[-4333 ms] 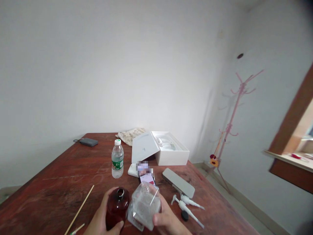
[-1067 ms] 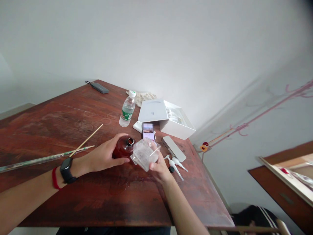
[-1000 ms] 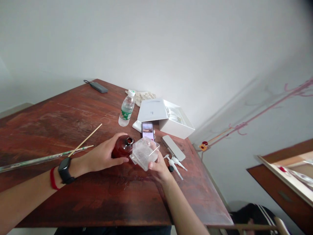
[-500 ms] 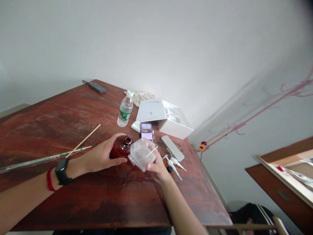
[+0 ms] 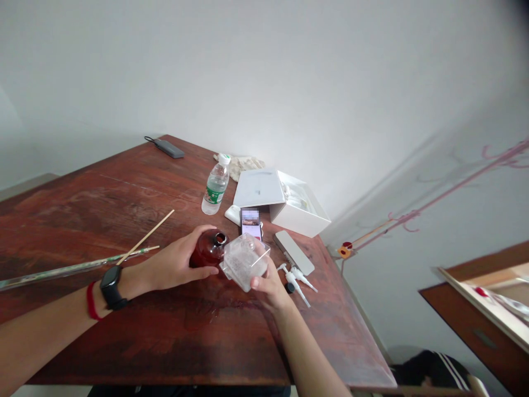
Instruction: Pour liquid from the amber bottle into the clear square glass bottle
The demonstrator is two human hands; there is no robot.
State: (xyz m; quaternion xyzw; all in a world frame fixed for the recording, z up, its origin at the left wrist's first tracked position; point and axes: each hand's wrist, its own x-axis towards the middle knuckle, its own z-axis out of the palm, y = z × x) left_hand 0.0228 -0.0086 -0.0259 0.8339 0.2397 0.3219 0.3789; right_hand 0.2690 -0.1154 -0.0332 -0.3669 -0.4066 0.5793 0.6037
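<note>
View has been tipped down since 4.3 s ago; both holds unchanged, no regrasp seen. Uncapped round amber bottle (image 5: pixel 205 251) is cupped by half-curled left hand (image 5: pixel 176 264); clear square plastic bottle (image 5: pixel 243 263) is gripped by thumb and fingers of right hand (image 5: pixel 270 286), just beside, at brown wooden bench (image 5: pixel 165 342).

Bare forearms, banded at one wrist
Black watch (image 5: pixel 111 282) with a rounded dark face; plain red band (image 5: pixel 92 301) beside it; dark legwear (image 5: pixel 185 391).

Head camera: above the near side of the wooden table (image 5: pixel 173 353)
Direction: forward, down, taking in the wall (image 5: pixel 264 82)
Nearness: table close, wall farther
</note>
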